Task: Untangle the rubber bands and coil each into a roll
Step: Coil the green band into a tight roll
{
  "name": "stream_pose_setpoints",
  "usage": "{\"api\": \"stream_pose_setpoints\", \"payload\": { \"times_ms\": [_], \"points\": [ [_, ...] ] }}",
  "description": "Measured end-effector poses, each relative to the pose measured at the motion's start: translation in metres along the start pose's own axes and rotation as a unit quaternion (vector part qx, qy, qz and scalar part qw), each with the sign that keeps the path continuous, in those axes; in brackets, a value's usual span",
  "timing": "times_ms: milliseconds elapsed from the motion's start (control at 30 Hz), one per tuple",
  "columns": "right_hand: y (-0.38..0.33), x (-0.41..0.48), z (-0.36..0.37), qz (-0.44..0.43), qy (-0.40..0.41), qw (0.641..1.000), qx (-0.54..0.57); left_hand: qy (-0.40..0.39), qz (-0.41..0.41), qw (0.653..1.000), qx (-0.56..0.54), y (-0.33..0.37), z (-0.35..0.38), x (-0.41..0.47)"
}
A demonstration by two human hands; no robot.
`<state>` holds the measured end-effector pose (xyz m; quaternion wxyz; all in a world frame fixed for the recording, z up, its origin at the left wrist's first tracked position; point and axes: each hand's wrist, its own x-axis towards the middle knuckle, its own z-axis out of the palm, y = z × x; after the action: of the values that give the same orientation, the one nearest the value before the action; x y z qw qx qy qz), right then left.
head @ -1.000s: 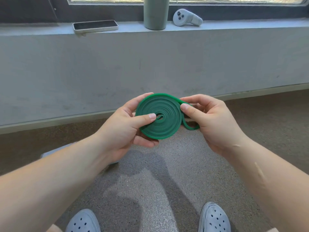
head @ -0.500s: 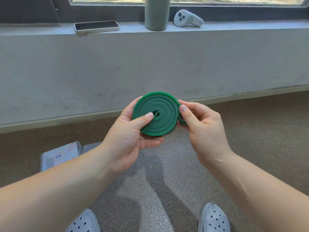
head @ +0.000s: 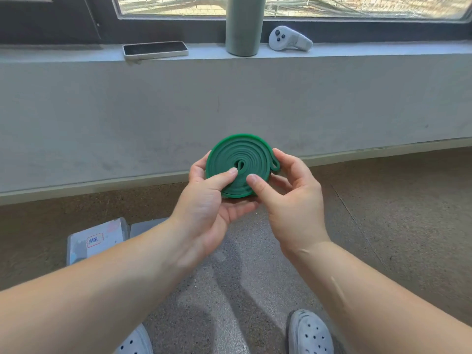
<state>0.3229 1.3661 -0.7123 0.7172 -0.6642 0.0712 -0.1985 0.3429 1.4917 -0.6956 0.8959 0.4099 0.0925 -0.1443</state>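
Both hands, left hand (head: 209,200) and right hand (head: 288,198), pinch the green rubber band coil (head: 240,162), thumbs pressing its face; springy rubber likely unwinds unless gripped flat across the turns.

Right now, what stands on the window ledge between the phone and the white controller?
A tall grey-green bottle stands between the phone and the controller, nearer the controller. The head view shows this.

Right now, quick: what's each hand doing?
Left hand: holding the green band roll, thumb pressed on its face.
Right hand: holding the same roll, thumb on its face, fingers at its right edge.
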Motion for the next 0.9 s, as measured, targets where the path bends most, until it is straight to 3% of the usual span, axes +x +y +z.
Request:
{"api": "stream_pose_setpoints", "payload": {
  "times_ms": [100, 233, 367, 533, 767, 900],
  "points": [
    [-0.001, 0.0, 0.003, 0.001, 0.036, 0.999, -0.03, -0.023, -0.035, 0.999, 0.008, -0.003, 0.003, -0.003],
    [-0.004, 0.012, -0.002, 0.01, 0.056, 0.997, -0.054, -0.024, -0.058, 0.978, 0.199, 0.007, -0.003, -0.001],
    [-0.016, 0.026, -0.005, 0.017, -0.023, 0.998, -0.062, -0.012, -0.021, 0.942, 0.334, 0.033, -0.017, 0.007],
    [-0.019, 0.026, -0.009, 0.041, -0.099, 0.993, -0.045, -0.096, -0.02, 0.936, 0.339, 0.051, -0.029, 0.004],
    [-0.014, 0.031, 0.005, 0.043, -0.112, 0.991, -0.064, -0.049, 0.025, 0.947, 0.315, 0.04, -0.042, 0.002],
    [0.002, 0.036, 0.027, 0.054, -0.113, 0.989, -0.083, -0.032, 0.009, 0.933, 0.358, 0.055, -0.058, 0.01]
  ]
}}
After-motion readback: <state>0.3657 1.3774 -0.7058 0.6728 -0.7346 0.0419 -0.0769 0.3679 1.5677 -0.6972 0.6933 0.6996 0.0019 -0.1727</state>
